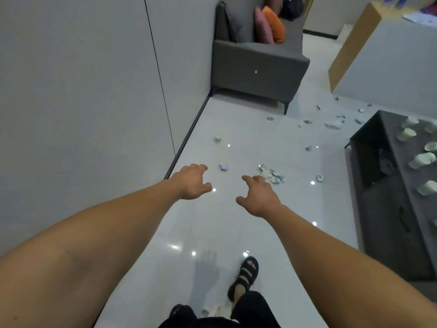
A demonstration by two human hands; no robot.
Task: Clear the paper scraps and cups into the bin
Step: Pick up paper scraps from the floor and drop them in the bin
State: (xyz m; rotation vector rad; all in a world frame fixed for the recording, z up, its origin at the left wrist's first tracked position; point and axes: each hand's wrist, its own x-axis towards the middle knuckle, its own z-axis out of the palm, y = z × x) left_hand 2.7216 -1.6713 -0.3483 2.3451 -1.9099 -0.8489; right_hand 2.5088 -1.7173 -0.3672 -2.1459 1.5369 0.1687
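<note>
Paper scraps [274, 176] littered the floor [236, 221] far ahead; cups [422, 160] lay on the right counter [383, 209]. Left hand [192, 182] and right hand [259, 197] hung apart, loosely curled, holding nothing.

Head-height view, forward and down

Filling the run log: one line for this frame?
left hand open, empty; right hand open, empty; paper scraps on floor; paper cups on dark cabinet
</note>
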